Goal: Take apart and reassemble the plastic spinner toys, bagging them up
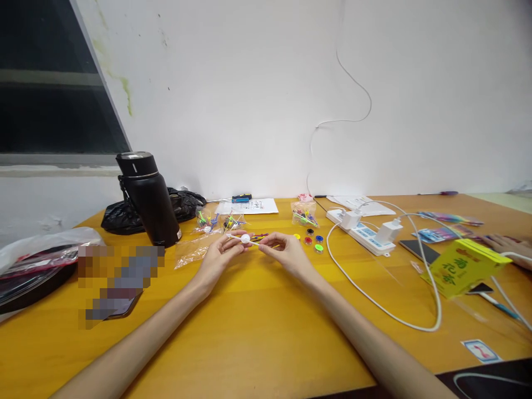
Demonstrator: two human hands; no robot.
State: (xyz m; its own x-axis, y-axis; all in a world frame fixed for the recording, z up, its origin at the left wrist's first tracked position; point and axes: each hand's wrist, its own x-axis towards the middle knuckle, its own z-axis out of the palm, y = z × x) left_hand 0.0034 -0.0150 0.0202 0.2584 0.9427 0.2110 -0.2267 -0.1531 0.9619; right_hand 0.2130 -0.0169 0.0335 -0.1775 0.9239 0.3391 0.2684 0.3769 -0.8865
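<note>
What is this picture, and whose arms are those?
There's no robot here. One camera, worn on a person's head, looks forward and down, so those are that person's own bare arms. The left hand and right hand hold a thin white stick with a white disc on it. On the wooden table are a black bottle, a white power strip, a yellow box, small coloured discs and more. At the right edge is another person's hand.
</note>
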